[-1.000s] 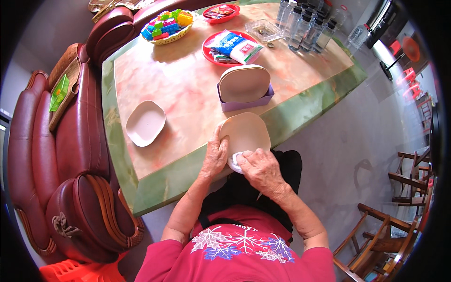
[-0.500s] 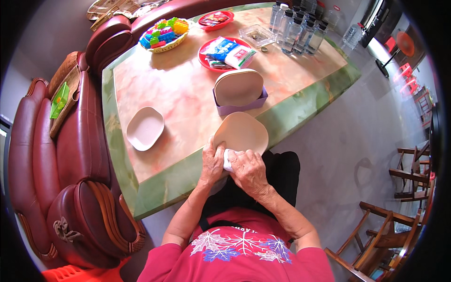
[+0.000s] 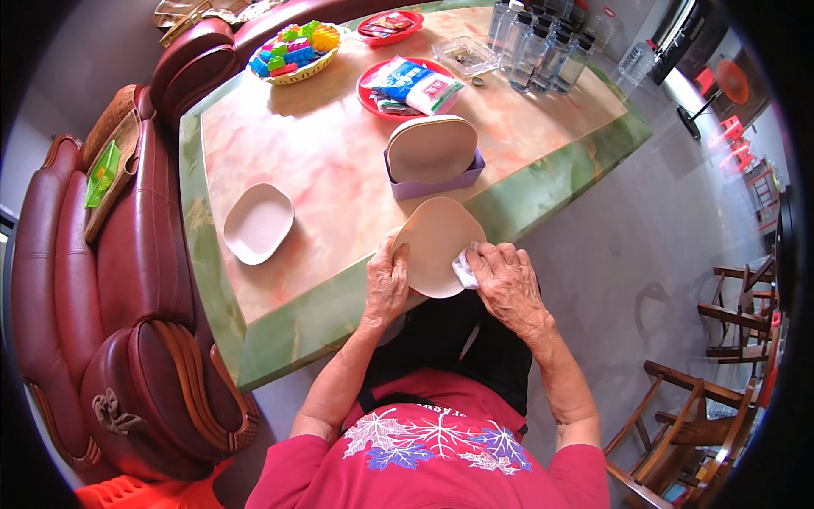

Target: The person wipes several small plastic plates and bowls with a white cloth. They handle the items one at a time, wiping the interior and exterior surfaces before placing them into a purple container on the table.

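A beige plate (image 3: pixel 437 242) with rounded corners is tilted up over the near edge of the table. My left hand (image 3: pixel 387 284) grips its left side, thumb on the face. With my right hand (image 3: pixel 507 284) I pinch a crumpled white cloth or tissue (image 3: pixel 465 270) and press it against the plate's right rim. Just beyond, several similar plates (image 3: pixel 432 151) stand on edge in a purple holder (image 3: pixel 439 188). Another plate (image 3: pixel 259 225), pale and shallow, lies by itself on the left of the table.
On the marbled table (image 3: pixel 314 178) stand a basket of toy bricks (image 3: pixel 297 76), a red plate with packets (image 3: pixel 366 97), a smaller red dish (image 3: pixel 411 36), a glass ashtray (image 3: pixel 465 59) and several clear bottles (image 3: pixel 543 64). A maroon sofa (image 3: pixel 140 254) borders the left; wooden chairs (image 3: pixel 687 416) stand right.
My right hand has moved with the white cloth from the plate's lower edge to its right rim. My left hand stays on the left side; the plate has turned slightly.
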`<move>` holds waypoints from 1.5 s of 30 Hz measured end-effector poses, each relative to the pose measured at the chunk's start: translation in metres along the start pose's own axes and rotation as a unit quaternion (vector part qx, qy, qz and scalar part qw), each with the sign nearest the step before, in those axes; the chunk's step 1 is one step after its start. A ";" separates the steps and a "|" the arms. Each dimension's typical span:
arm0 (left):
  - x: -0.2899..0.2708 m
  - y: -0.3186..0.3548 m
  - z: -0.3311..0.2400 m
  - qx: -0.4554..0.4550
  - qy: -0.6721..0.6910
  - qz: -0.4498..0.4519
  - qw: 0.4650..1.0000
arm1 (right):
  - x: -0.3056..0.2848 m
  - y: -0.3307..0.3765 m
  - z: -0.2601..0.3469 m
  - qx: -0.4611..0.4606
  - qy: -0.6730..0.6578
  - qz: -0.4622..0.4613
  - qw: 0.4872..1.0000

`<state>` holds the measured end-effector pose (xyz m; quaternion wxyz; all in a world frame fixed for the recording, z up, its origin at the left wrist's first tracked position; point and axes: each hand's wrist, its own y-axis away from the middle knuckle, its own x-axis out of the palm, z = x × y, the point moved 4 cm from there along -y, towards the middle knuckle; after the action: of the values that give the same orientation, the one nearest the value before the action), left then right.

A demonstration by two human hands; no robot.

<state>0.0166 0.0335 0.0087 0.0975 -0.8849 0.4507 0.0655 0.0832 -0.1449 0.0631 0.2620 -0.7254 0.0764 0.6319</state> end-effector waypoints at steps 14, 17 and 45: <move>-0.003 -0.004 0.009 -0.017 0.007 0.026 0.999 | 0.016 -0.001 0.065 -0.026 -0.152 -0.082 0.985; -0.001 -0.006 0.009 -0.011 0.004 0.044 0.999 | 0.014 0.011 0.040 -0.034 -0.111 -0.082 0.990; -0.001 -0.006 0.000 -0.107 0.093 0.088 0.986 | 0.009 0.006 0.004 -0.011 -0.069 -0.064 0.996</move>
<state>0.0207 0.0376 0.0093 -0.0459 -0.8495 0.5242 0.0390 0.0791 -0.1460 0.0529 0.2984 -0.6866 0.0051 0.6630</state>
